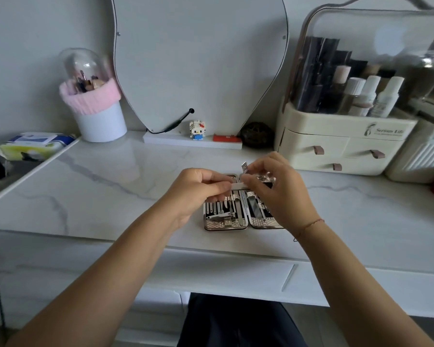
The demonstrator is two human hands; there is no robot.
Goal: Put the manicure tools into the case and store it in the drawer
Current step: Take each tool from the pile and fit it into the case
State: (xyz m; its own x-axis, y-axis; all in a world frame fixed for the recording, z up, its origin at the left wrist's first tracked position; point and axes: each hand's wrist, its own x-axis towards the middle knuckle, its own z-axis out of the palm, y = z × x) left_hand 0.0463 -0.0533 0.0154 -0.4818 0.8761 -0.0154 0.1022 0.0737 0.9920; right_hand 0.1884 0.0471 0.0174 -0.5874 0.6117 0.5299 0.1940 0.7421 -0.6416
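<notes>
Both hands pinch one flat metal tool (239, 187) over the open manicure case (238, 216). Left hand (198, 190) grips its left end, right hand (276, 186) the right. Case lies on the table (98, 186).

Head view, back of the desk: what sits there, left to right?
Wipes pack → brush pot with pink cuff → mirror → block figure → red box → dark ball → cosmetics organizer.
</notes>
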